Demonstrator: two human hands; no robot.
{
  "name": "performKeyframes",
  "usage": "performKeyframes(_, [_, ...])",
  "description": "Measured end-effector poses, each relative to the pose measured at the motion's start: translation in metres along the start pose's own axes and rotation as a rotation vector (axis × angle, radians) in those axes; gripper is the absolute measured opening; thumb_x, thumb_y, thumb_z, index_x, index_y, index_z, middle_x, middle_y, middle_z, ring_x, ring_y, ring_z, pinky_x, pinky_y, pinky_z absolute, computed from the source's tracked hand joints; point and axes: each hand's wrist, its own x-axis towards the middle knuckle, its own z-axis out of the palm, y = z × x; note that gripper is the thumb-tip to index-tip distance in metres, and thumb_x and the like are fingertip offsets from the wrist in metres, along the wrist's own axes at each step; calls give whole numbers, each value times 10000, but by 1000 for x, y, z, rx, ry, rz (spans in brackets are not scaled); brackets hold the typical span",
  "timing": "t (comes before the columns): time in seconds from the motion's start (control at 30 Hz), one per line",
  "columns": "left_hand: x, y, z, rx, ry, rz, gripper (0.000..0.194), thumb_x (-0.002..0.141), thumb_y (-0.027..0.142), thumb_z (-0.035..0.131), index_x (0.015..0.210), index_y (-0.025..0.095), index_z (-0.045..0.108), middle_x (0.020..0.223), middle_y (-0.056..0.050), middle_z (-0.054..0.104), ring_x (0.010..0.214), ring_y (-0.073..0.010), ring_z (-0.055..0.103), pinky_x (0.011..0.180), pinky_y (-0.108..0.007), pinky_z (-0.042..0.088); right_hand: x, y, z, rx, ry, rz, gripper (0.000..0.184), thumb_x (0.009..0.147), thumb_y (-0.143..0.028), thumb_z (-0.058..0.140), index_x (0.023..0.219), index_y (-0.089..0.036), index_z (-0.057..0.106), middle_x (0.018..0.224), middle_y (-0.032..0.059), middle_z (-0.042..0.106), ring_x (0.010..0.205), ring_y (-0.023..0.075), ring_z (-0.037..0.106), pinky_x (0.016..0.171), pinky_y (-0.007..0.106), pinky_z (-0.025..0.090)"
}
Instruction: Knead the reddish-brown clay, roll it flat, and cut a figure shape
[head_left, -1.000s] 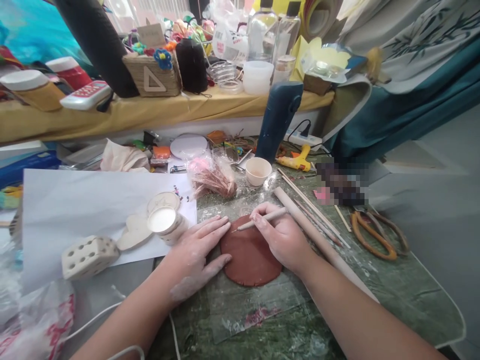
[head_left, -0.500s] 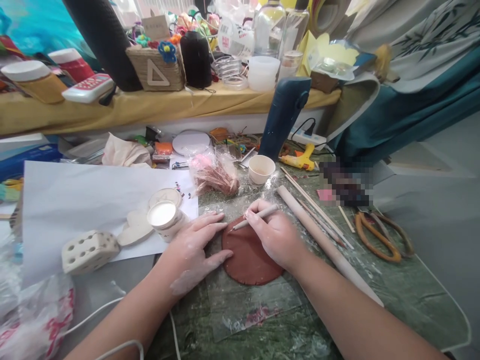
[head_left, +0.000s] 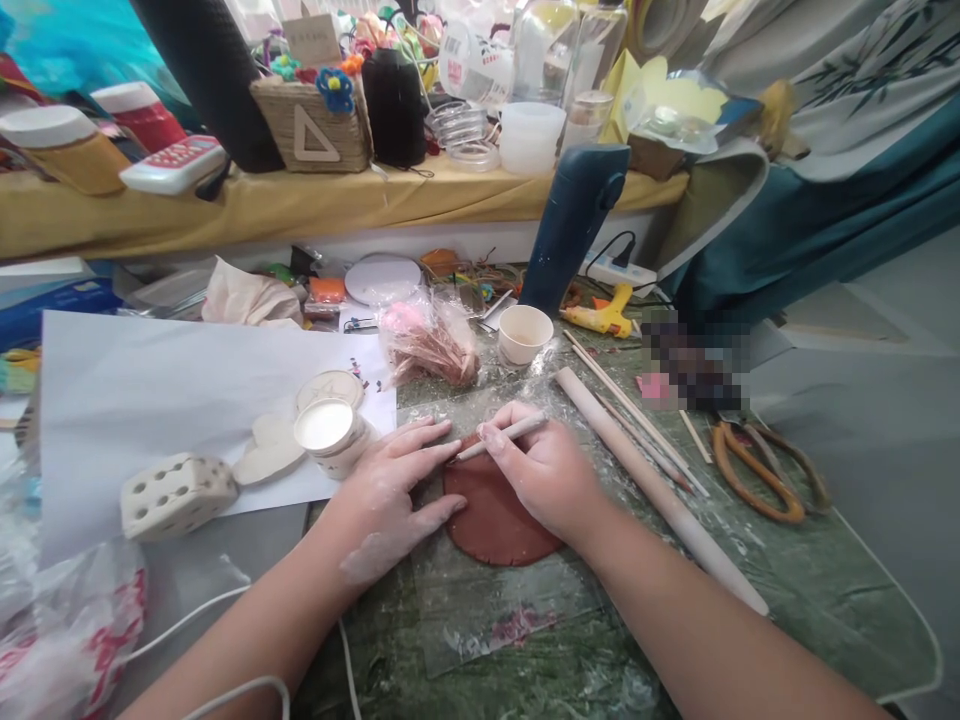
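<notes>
A flat round slab of reddish-brown clay (head_left: 501, 515) lies on a clear sheet on the green tabletop. Pinched in my right hand (head_left: 551, 470) is a thin pale clay needle tool (head_left: 510, 432), its tip at the slab's upper left edge. My left hand (head_left: 401, 485), dusted with white, rests open with fingers spread at the slab's left side; the thumb touches its edge. Just left of that hand stands a paper cup with white contents (head_left: 328, 430). The slab's upper right part is hidden behind my right hand.
A wooden rolling pin (head_left: 652, 480), thin sticks and scissors (head_left: 757, 470) lie at right. Behind are a small cup (head_left: 525, 335), bagged clay (head_left: 431, 350), a blue bottle (head_left: 574, 230) and a yellow glue gun (head_left: 604, 312). A dice-shaped block (head_left: 178, 495) sits on white paper (head_left: 172, 390).
My right hand has shifted left, bringing the tool's tip from inside the slab to its upper left edge. My left hand stays nearly in place. The camera view has shifted slightly.
</notes>
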Motion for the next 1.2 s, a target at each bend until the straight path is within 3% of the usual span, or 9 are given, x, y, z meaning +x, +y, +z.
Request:
performKeyframes(0.63, [0, 1, 1, -15, -20, -21, 456, 844, 337, 740, 1290, 282, 666, 1445, -76, 594, 1383, -320, 499, 1150, -562, 416, -1, -8, 5, -90, -67, -21, 209, 964, -339, 551, 805, -224, 622, 792, -8, 677, 773, 174, 640, 706, 297, 429])
performKeyframes(1.2, [-2, 3, 0, 33, -58, -32, 493, 858, 346, 727, 1335, 260, 639, 1473, -74, 570, 1415, -307, 463, 1165, -546, 406, -3, -6, 7, -107, -33, -40, 178, 971, -309, 528, 833, -225, 605, 823, 19, 706, 815, 198, 680, 728, 316, 461])
